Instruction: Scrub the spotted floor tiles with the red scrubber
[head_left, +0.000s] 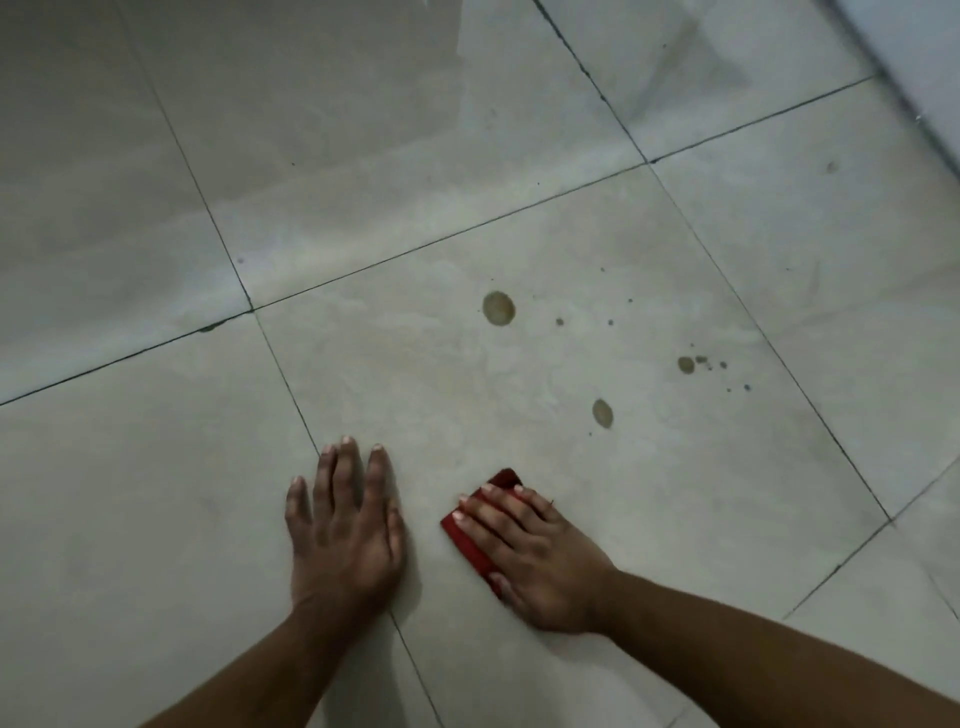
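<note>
My right hand lies flat on the red scrubber and presses it onto a pale grey floor tile; only the scrubber's left edge and far corner show past the fingers. Brown spots mark the same tile farther out: a large round spot, an oval spot and a small spot with specks around it. The scrubber is below and left of these spots, apart from them. My left hand rests palm down on the floor, fingers spread, over a grout line.
Dark grout lines split the glossy floor into big tiles. A faint spot sits on the far right tile. A light wall base runs along the upper right corner. A small chip marks one tile joint at left.
</note>
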